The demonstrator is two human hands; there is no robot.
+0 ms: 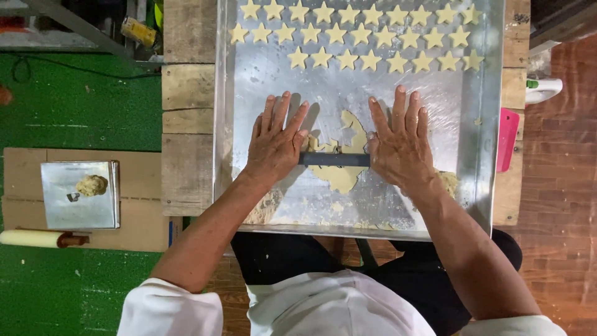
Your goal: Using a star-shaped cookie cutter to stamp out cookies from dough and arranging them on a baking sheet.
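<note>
My left hand and my right hand lie flat, fingers spread, on the two ends of a dark grey rolling rod. The rod rests across a thin, ragged sheet of pale dough on a large metal tray. Three rows of star-shaped dough pieces fill the far part of the tray. Small lumps of dough scraps lie by my right wrist, and more scraps lie under my left forearm.
The tray sits on a wooden pallet table. A pink scraper lies at its right edge. At left, on cardboard over green flooring, stands a small metal tray with a dough ball, and a cream rolling pin.
</note>
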